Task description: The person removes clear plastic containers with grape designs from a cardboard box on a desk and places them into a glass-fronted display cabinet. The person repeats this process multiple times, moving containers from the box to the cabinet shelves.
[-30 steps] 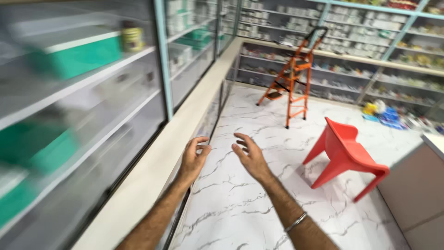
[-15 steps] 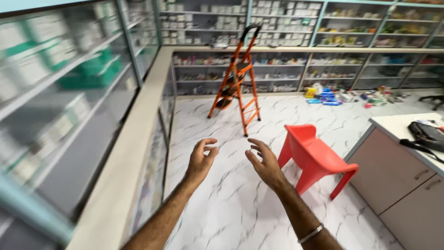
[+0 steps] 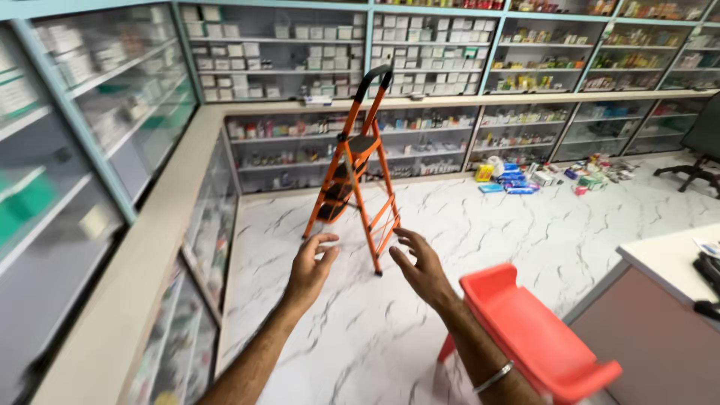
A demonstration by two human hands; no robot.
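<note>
My left hand (image 3: 310,268) and my right hand (image 3: 420,267) are both raised in front of me, fingers spread, palms facing each other, and neither holds anything. Beyond them an orange step ladder (image 3: 352,166) with a black top handle stands open on the white marble floor (image 3: 480,247). A red plastic chair (image 3: 536,337) sits just right of my right forearm, which wears a thin metal bangle (image 3: 493,377).
Glass-fronted shelves of small boxes and bottles (image 3: 315,52) line the left and far walls above a beige counter ledge (image 3: 127,300). Loose packets (image 3: 525,178) lie on the floor at the back right. A white-topped desk (image 3: 660,270) stands at right, a black office chair (image 3: 701,146) beyond.
The view has swung right and moved forward; the ladder now stands nearer and more central, the red chair lies close under my right arm. Both hands stay raised and empty.
</note>
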